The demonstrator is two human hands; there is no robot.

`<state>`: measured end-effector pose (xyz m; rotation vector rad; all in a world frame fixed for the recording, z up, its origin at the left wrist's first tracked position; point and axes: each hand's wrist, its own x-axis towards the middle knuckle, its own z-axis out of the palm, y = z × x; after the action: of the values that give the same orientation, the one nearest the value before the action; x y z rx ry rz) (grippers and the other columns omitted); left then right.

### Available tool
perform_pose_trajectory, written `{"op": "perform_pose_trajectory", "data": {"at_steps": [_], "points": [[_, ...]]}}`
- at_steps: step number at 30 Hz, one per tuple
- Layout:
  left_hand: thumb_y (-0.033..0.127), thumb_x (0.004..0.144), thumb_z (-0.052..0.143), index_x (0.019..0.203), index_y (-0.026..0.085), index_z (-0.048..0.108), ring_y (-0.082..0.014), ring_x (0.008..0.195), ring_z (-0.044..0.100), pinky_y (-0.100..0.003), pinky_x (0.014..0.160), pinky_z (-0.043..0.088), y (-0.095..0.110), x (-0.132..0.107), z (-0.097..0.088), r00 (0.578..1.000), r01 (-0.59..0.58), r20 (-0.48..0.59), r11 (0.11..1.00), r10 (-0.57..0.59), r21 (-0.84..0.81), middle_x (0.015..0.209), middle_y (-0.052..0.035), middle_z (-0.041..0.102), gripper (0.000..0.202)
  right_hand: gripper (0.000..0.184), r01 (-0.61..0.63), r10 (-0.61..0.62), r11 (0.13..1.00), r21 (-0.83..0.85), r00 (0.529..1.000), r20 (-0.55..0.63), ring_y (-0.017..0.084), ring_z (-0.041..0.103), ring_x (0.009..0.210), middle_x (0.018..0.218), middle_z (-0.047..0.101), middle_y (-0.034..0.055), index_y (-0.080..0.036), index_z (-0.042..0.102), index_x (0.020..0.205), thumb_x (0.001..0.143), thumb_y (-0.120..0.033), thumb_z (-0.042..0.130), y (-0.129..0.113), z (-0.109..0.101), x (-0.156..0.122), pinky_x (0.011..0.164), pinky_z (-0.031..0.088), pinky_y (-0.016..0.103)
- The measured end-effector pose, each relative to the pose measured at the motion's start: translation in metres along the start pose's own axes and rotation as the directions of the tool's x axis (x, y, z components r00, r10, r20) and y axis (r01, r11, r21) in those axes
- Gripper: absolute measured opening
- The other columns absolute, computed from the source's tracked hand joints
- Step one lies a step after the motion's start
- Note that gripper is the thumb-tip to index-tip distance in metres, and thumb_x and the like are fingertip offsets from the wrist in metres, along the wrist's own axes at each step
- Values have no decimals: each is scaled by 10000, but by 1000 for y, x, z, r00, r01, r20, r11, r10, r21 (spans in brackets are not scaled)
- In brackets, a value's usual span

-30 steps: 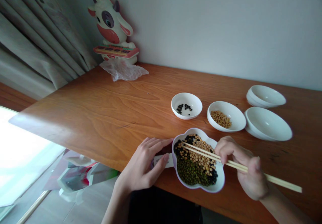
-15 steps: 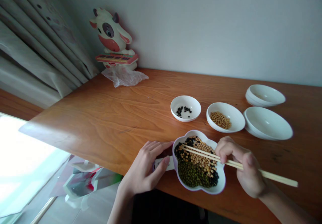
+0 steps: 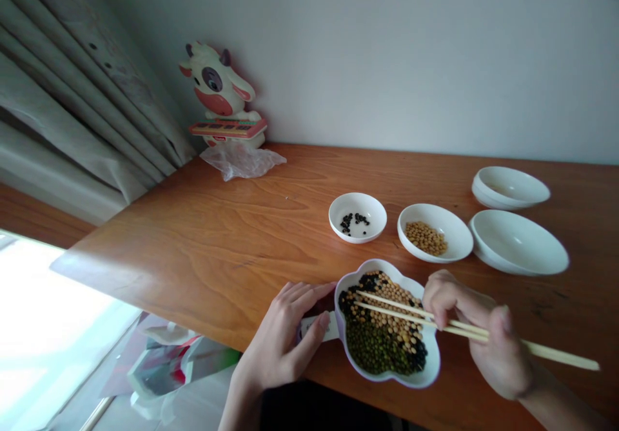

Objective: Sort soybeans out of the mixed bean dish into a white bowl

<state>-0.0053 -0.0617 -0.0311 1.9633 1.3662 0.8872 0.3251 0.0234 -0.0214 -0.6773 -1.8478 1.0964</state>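
Hands sit at either side of the same dish. The right hand [image 3: 476, 334] is narrowly closed on a pair of wooden chopsticks [image 3: 483, 333], and their tips reach in over the soybeans [image 3: 387, 315], slightly apart, with no bean visibly pinched. The left hand [image 3: 283, 334] is half open, its fingers [image 3: 309, 295] curved against the outside of the dish and holding nothing that can be seen.

That lobed white dish [image 3: 387, 379] with a purple-tinged rim sits at the near edge of a wooden table [image 3: 193, 237]. Inside, soybeans lie beside mung beans [image 3: 377, 350] and black beans [image 3: 362, 282]. The step in hand looks like picking beans from this mix, and a pick calls for bringing the tips together on one bean.

A small white card [image 3: 316, 328] lies just left of the dish, under the left hand. Beyond the dish are a white bowl of black beans [image 3: 372, 228] and a white bowl of soybeans [image 3: 459, 244]. Two wider white bowls [image 3: 517, 244] and [image 3: 510, 186] stand further right. Far left of the dish, a cow toy [image 3: 215, 89] stands on a plastic bag [image 3: 240, 161] by a curtain [image 3: 62, 95].
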Motion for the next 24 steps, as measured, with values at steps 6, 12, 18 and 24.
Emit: {"op": "perform_pose_trajectory", "data": {"at_steps": [6,12,18,24], "points": [[385,1173,573,1605,269,662,-342,1241,777,-502,1104,561,0,2,0,1000,4,20,1000,-4,1,1445,-132,805,456,739,-46,46,999,-9,998,31,257,557,756,785,598,44,-277,601,829,1123,-799,168,8,2,-6,728,463,438],[391,1165,570,1602,257,672,-364,1266,781,-519,1122,563,2,2,-2,999,15,32,1000,-15,9,1462,-152,801,469,731,-63,62,998,11,998,20,259,545,769,775,590,43,-280,608,839,1134,-779,162,12,4,-9,733,458,432],[386,1167,568,1594,254,677,-352,1219,784,-500,1079,574,2,3,-1,999,14,32,1000,-14,-1,1418,-144,811,461,727,-66,66,998,21,998,9,256,553,777,786,593,47,-276,631,839,1151,-745,172,14,1,-11,735,453,432],[382,1167,575,1596,251,669,-335,1189,780,-479,1063,570,2,2,-2,999,4,33,1000,-4,-17,1401,-135,812,458,746,-38,39,999,17,998,-40,262,530,740,732,563,50,-275,663,805,1157,-726,185,15,-1,-10,716,433,443]]}}
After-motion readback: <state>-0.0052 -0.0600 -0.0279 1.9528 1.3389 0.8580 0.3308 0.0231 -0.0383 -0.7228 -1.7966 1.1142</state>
